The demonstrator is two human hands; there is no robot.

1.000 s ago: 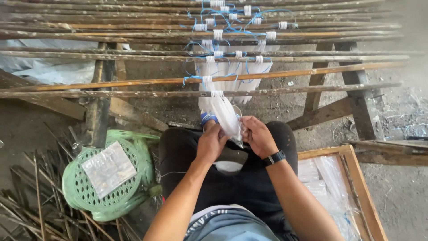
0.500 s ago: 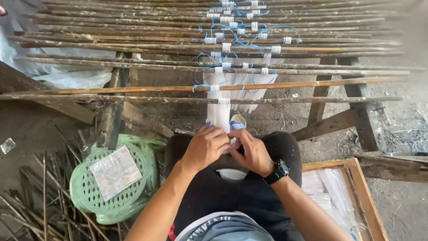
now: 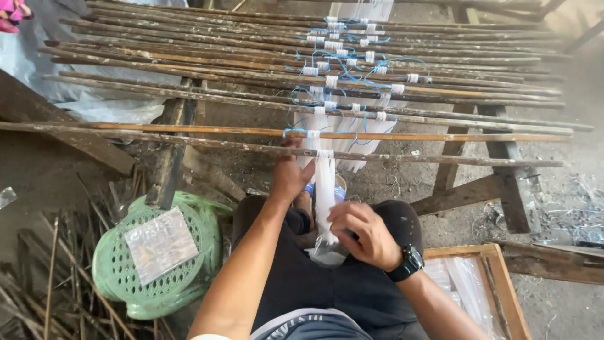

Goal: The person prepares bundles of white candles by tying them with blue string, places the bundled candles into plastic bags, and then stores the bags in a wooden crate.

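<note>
White plastic strip bundle (image 3: 324, 189) hanging between hands, left hand (image 3: 290, 176) above, right hand (image 3: 363, 234) below.

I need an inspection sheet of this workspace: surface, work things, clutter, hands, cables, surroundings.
Surface: rack of long bamboo poles on wooden trestles.
Job's things: white strip bundle hanging from nearest pole; more bundles tied with blue string behind.
Clutter: green plastic stool with clear bag on top; loose sticks at left; wooden tray at right.
Hands: left hand raised by the bundle; right hand on its lower end.
Cables: nothing seen.
Surroundings: dirt floor, plastic sheet.
</note>
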